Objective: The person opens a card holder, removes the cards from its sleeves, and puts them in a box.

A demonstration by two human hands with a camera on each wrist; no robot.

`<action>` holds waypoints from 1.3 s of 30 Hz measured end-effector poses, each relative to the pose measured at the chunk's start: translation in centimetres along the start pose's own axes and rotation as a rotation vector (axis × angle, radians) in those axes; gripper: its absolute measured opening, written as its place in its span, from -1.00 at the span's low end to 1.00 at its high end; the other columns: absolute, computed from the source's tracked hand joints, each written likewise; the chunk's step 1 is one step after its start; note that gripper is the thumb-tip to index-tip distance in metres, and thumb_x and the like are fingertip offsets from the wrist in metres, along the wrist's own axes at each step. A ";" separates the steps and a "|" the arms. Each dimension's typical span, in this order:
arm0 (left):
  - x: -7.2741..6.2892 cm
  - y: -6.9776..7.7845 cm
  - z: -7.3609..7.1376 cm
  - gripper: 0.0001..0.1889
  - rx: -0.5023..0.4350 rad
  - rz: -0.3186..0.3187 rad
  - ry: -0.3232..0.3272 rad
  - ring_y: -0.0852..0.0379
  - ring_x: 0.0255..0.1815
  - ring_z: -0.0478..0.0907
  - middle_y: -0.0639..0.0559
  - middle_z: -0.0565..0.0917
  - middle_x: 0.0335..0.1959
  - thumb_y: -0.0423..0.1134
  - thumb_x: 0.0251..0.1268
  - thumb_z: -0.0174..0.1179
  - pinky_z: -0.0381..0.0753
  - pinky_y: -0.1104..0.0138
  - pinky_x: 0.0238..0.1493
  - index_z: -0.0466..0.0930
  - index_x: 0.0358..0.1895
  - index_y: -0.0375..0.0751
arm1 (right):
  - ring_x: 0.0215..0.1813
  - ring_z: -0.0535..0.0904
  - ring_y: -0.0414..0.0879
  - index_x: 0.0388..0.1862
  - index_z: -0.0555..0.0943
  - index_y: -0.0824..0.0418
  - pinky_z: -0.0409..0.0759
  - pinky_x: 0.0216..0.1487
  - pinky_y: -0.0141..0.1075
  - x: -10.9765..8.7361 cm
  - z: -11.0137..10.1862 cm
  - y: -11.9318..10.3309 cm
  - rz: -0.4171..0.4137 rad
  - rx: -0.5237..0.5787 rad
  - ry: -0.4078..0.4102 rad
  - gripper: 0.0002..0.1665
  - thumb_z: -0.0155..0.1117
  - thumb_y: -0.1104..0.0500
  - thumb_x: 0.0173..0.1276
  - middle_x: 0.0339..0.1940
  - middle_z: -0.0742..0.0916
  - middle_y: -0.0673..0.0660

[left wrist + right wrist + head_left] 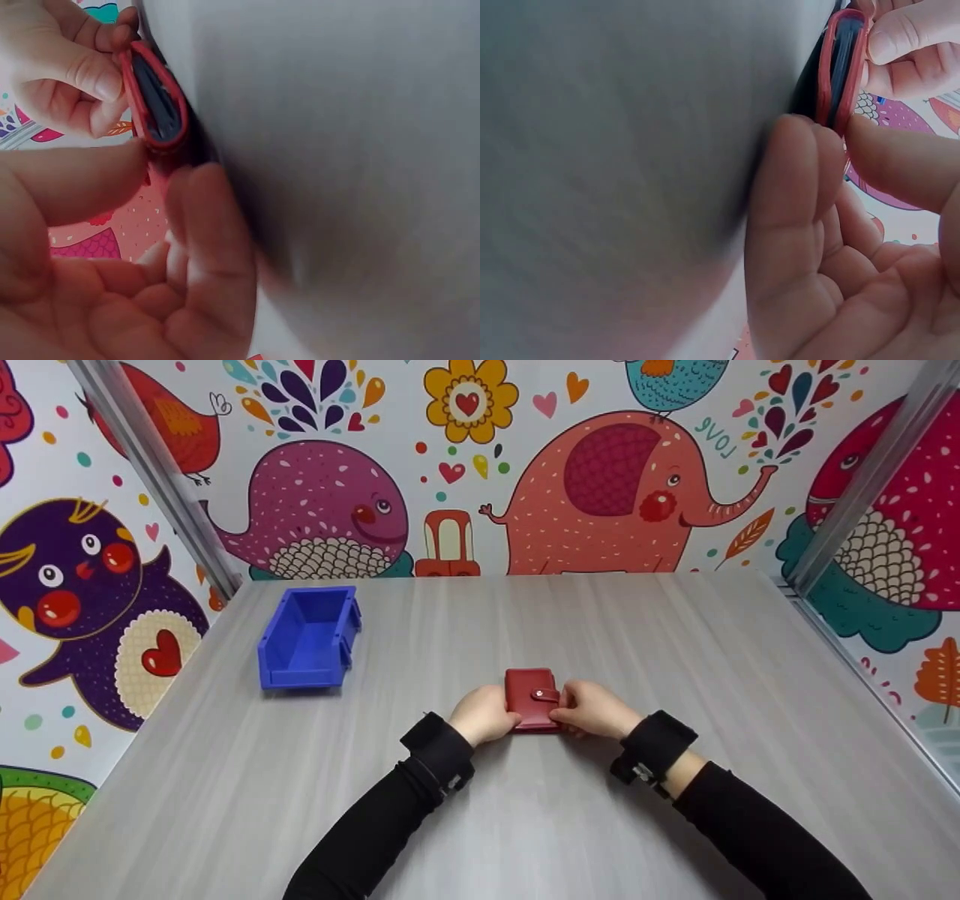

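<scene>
A small red wallet (529, 701) with a snap strap on its right side is held between the two hands, close over the table. My left hand (484, 714) pinches its left edge, thumb on top and fingers beneath. On the opposite edge, beside the strap, my right hand (596, 709) grips it between thumb and fingers. The left wrist view shows the folded end of the wallet (159, 97), with dark layers inside the red cover. In the right wrist view the wallet (841, 71) stays closed, its dark inner layers showing edge-on near the fingertips.
A blue plastic bin (307, 641) with a low front stands at the table's back left. The pale wood-grain table (495, 825) meets cartoon-printed walls at the back and sides. Metal posts rise at both back corners. Black bands circle both wrists.
</scene>
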State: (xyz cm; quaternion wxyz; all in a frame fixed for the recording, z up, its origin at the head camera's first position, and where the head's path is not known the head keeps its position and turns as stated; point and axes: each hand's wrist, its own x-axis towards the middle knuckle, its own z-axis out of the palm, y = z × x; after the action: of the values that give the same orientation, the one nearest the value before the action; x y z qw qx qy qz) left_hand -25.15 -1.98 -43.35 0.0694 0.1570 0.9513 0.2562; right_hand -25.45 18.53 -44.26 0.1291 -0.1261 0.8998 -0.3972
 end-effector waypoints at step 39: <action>-0.1 0.2 0.2 -0.79 0.070 -0.009 -0.033 0.02 -0.47 0.51 -0.10 0.66 -0.41 -0.20 0.25 0.26 0.55 0.14 -0.30 0.56 -0.48 -0.23 | -0.56 0.46 -0.14 -0.45 0.54 0.28 0.45 -0.49 -0.25 0.2 -0.6 -0.8 -0.110 -0.314 0.082 -0.80 0.37 0.23 0.28 -0.58 0.58 0.05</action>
State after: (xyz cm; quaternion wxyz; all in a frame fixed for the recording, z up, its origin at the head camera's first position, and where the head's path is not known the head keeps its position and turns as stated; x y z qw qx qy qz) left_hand -24.99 -1.72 -43.44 0.0809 0.1594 0.9590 0.2198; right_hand -25.69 18.34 -43.25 0.0489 -0.1773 0.9472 -0.2628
